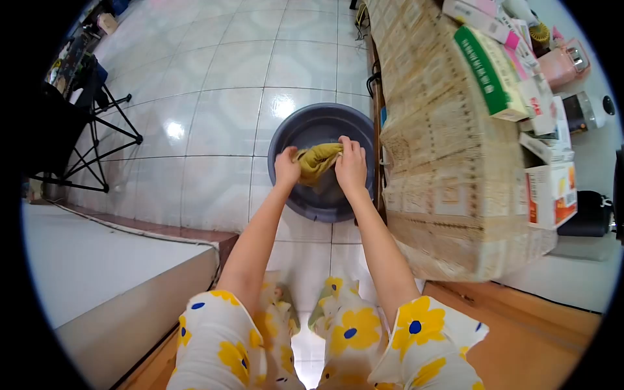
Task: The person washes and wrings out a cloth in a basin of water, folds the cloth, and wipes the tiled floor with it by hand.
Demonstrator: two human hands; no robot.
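A yellowish-green cloth (316, 160) is bunched between my two hands, above a round grey basin (281, 188) on the floor. My left hand (287, 168) grips the cloth's left end with curled fingers. At the other end, my right hand (351, 165) is closed around the cloth. The basin looks dark inside, and its bottom is partly hidden by the cloth and my hands. Both forearms reach forward over the near side of the basin.
To the right, a table covered with a patterned cloth (442, 162) stands close to the basin. A green and white box (491, 71) and other packages lie on it. Glossy tiles (221, 123) cover the floor. A black folding stand (94, 140) is at left, beyond a white ledge (117, 253).
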